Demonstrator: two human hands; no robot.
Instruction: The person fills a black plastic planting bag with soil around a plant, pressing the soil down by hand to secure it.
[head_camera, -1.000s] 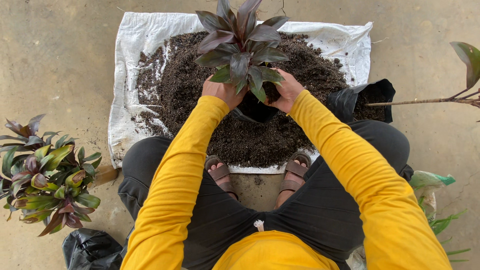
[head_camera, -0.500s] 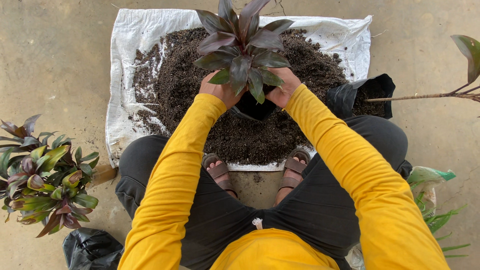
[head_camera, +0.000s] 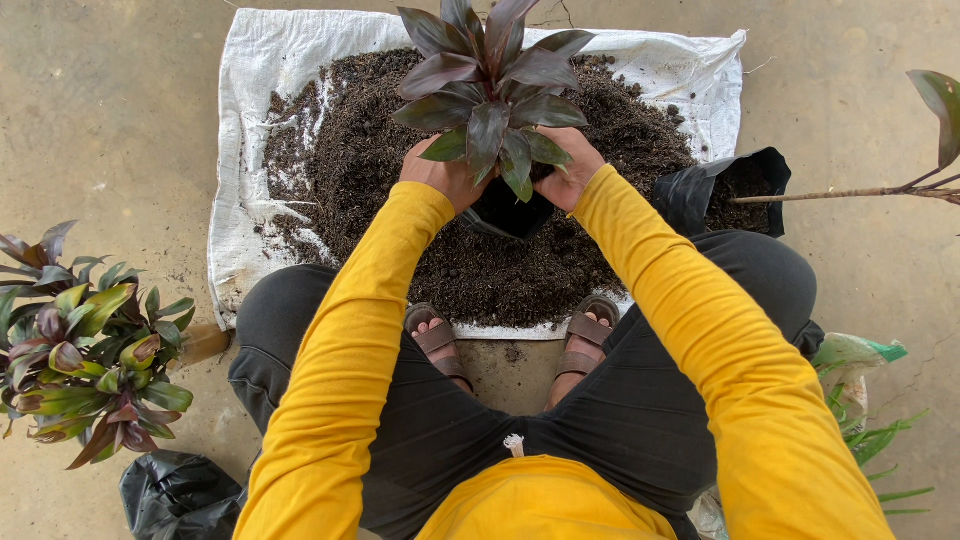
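Purple-leaved plant (head_camera: 490, 90) sits planted in a black bag (head_camera: 510, 212) at twelve o'clock over the soil heap (head_camera: 350, 160); left hand (head_camera: 440, 175) and right hand (head_camera: 568, 172) clasp it, apparently pressing soil firm.

Both hands (head_camera: 445, 175) grip black bag (head_camera: 510, 212) holding purple plant (head_camera: 490, 85).

A plant with dark purple, broad pointed leaves (head_camera: 490, 90) stands upright in a small black plastic grow bag (head_camera: 505, 212), its rosette spreading above the bag's mouth toward twelve o'clock. The left hand (head_camera: 440, 175) presses the bag's rim at nine o'clock and the right hand (head_camera: 570, 172) at three o'clock, fingers tucked under the lower leaves. The bag rests on a heap of dark potting soil (head_camera: 350, 160) at centre.
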